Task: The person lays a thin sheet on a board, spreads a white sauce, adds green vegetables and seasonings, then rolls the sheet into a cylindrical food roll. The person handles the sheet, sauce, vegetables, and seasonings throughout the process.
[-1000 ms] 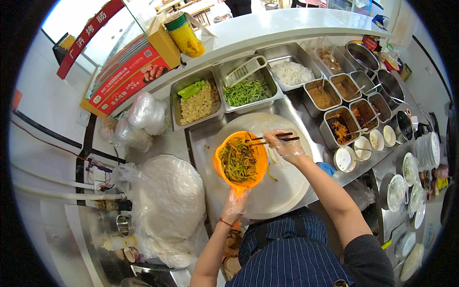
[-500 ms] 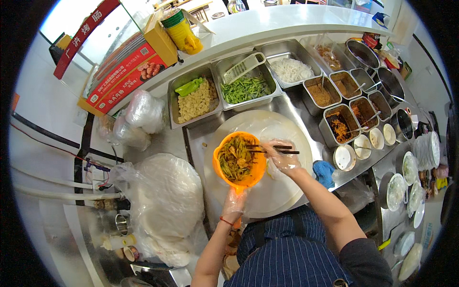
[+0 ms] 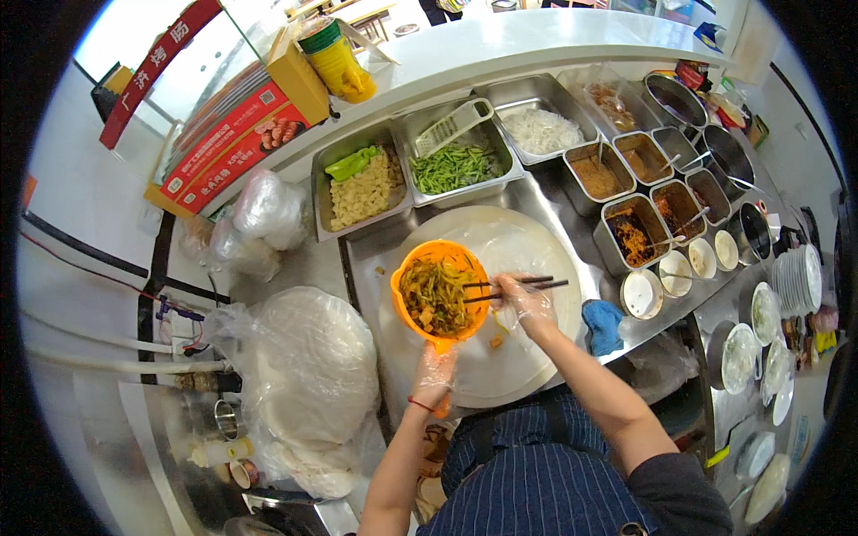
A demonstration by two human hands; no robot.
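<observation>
My left hand [image 3: 436,380], in a clear plastic glove, is closed round the handle of an orange bowl [image 3: 483,268]. Dark, sauced green strips with brownish chunks [image 3: 438,295] lie in it. In my right hand [image 3: 527,304], also gloved, is a pair of dark chopsticks [image 3: 544,288]; their tips reach into the food at the bowl's right side. Underneath both hands is a large round white board [image 3: 402,371], with what looks like a thin pale sheet [image 3: 545,330] over part of it. A small brownish bit [image 3: 497,341] lies on the round surface, right of the bowl.
Beyond the board stand steel trays of pale cubes [image 3: 365,192], green strips [image 3: 456,168] and white noodles [image 3: 541,131]. Several sauce tins [image 3: 630,234] with spoons are at the right, near a blue cloth [image 3: 604,325]. Plastic-covered round white sheets [image 3: 313,357] lie at the left.
The bowl and my left hand have shifted slightly left and up. My right hand has lowered a little, and the chopsticks are spread wider. The brownish bit now shows beside the bowl.
</observation>
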